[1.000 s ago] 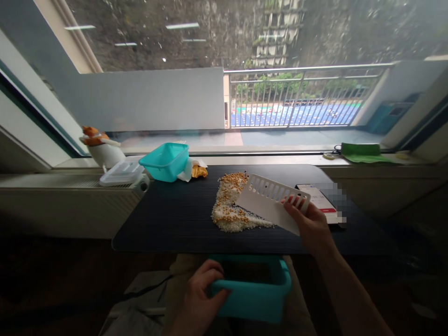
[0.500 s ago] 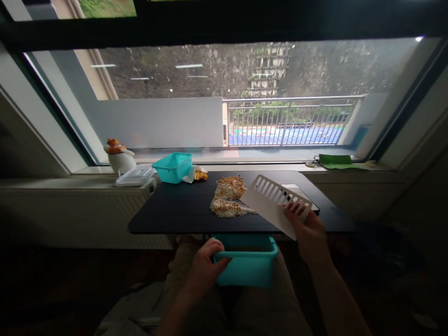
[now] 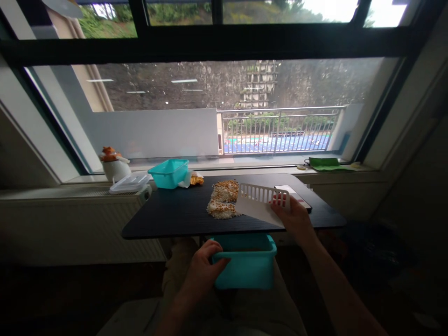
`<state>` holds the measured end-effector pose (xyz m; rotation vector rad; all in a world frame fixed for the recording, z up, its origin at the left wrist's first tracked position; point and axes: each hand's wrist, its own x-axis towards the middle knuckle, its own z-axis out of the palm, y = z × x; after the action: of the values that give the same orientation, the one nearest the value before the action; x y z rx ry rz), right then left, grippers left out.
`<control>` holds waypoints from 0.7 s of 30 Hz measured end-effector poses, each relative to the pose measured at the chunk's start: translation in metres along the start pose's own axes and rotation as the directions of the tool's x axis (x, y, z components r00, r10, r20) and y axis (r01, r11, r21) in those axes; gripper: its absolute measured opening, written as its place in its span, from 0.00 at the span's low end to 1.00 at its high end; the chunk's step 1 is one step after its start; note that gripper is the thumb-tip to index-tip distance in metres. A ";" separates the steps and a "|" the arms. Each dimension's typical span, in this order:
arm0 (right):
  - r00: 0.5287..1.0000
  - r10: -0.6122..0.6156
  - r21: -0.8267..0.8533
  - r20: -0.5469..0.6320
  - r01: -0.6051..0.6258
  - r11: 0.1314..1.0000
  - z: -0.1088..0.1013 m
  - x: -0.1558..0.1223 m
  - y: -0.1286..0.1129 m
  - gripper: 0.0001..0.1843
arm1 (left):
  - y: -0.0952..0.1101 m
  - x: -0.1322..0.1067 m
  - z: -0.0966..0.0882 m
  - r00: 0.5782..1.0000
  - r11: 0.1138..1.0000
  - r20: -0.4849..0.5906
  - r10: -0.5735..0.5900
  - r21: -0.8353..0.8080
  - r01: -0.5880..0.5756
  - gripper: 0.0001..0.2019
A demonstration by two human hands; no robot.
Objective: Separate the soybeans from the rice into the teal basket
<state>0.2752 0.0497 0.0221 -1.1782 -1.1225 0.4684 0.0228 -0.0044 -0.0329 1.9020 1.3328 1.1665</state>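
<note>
My right hand (image 3: 294,215) grips the slotted end of a flat white plastic scraper (image 3: 257,210), its far edge beside a heap of pale and orange-brown grains (image 3: 224,199) on the dark table. The scraper hides part of the heap's right side. My left hand (image 3: 205,263) is closed over the left rim of a turquoise bin (image 3: 245,270), which rests at my lap just below the table's front edge. Shadow hides most of the bin's inside.
On the dark table (image 3: 168,217) stand a second turquoise bin (image 3: 170,173) and a crumpled orange-and-white packet (image 3: 196,178). A phone-like slab (image 3: 304,201) lies behind my right hand. A clear lid (image 3: 129,183) and a white pot (image 3: 115,169) sit left; green cloth (image 3: 325,164) lies on the sill.
My right hand has moved the scraper slightly left and levelled it, closer to the grain heap. My left hand keeps its hold on the bin. The camera has tilted up.
</note>
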 end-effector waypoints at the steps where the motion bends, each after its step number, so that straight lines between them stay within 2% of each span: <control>1: 1.000 -0.013 -0.011 0.008 0.013 1.000 0.001 0.002 0.001 0.13 | 0.001 -0.001 -0.001 1.000 1.000 -0.003 0.001 0.001 -0.001 0.03; 8: 0.998 -0.038 -0.089 0.047 0.042 0.995 0.006 0.012 0.014 0.09 | 0.008 -0.008 -0.006 1.000 0.999 -0.005 -0.031 0.009 0.031 0.06; 17: 0.996 -0.006 -0.047 0.083 0.010 0.999 0.009 0.011 0.020 0.16 | 0.000 -0.010 -0.004 0.998 0.998 -0.029 -0.053 0.028 0.054 0.05; 21: 0.997 0.001 -0.037 0.079 0.002 0.999 0.005 0.011 0.018 0.16 | 0.001 -0.009 -0.005 0.999 0.999 -0.028 -0.044 0.025 0.044 0.04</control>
<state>0.2796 0.0673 0.0103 -1.2008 -1.2034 0.4990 0.0172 -0.0135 -0.0330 1.8710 1.4031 1.1627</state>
